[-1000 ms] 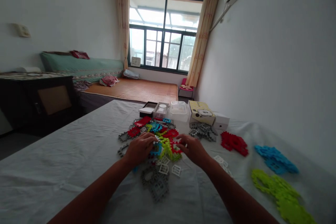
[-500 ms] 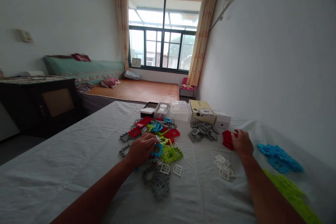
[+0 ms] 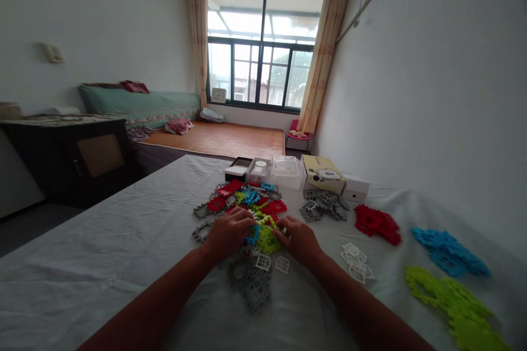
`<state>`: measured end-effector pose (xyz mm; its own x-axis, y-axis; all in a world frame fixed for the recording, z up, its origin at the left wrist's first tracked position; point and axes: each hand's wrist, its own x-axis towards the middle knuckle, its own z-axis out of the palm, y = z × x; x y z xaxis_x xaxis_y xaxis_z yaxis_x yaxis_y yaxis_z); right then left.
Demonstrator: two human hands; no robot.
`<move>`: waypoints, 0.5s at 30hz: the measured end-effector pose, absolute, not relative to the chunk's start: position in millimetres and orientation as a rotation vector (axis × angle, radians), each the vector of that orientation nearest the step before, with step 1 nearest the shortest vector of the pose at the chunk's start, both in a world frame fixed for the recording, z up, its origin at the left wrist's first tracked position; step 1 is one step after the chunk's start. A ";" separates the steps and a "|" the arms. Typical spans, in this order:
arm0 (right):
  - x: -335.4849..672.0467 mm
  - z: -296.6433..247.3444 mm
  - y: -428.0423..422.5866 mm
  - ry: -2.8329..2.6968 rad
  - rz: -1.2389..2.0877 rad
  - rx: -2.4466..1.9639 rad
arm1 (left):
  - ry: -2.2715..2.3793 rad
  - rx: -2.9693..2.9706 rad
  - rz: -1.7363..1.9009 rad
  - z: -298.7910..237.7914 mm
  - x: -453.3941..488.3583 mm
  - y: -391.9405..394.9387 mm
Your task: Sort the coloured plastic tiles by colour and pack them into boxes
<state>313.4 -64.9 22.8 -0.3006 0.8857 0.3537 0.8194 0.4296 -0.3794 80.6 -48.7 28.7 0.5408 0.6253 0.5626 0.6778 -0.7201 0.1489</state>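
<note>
Green pieces [image 3: 267,242]: lay between the two hands, at the near edge of a jumbled heap. Lifting one could well have dragged others along, since toothed rims catch readily on one another.
Green look: bright lime, flat, notched along the edges, overlapping so closely that single outlines were hard to tell.
Blue piece [image 3: 253,235]: touched them at 9 o'clock, open in the middle; a pull on the greens could have shifted it.
Left hand [image 3: 230,230]: at 9 o'clock, fingers curled down over the blue piece; whether they gripped it I could not tell.
Right hand [image 3: 300,238]: at 3 o'clock, fingers bent, tips against the greens; a firm hold could not be made out.
White window frames [image 3: 263,262]: two lay near 6 o'clock; a low wrist might have swept them aside.
Mixed heap [image 3: 249,197]: 11 o'clock, red, grey, blue and lime tangled together.
Grey pieces [image 3: 252,288]: 6 o'clock, toward the wearer.
Sorted piles: grey pile [image 3: 325,207] at 2 o'clock, red pile [image 3: 373,224] at 3, blue pile [image 3: 450,252] beyond it, lime pile [image 3: 455,307] near 4.
</note>
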 end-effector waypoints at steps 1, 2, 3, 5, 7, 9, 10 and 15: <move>314.9 23.0 -64.7 -2.176 0.149 -1.449 | -1.132 -2.678 -0.922 28.4 80.8 -48.5; 317.4 23.3 -63.9 -2.167 0.130 -1.455 | -1.128 -2.679 -0.916 28.1 81.1 -48.4; 320.4 23.8 -62.6 -2.150 0.113 -1.453 | -1.122 -2.683 -0.906 28.0 81.3 -48.4; 326.8 24.6 -59.4 -2.106 0.092 -1.437 | -1.108 -2.688 -0.893 27.8 81.6 -48.5; 333.7 26.2 -55.9 -2.082 0.091 -1.437 | -1.082 -2.693 -0.888 27.7 81.8 -48.5; 342.6 30.5 -53.0 -2.065 0.086 -1.494 | -1.047 -2.694 -0.895 27.3 81.7 -48.1; 349.0 34.3 -52.2 -2.059 0.081 -1.544 | -1.030 -2.696 -0.899 27.0 81.6 -47.7; 418.7 67.4 -68.3 -2.090 0.011 -1.772 | -0.995 -2.699 -0.902 26.3 81.1 -44.4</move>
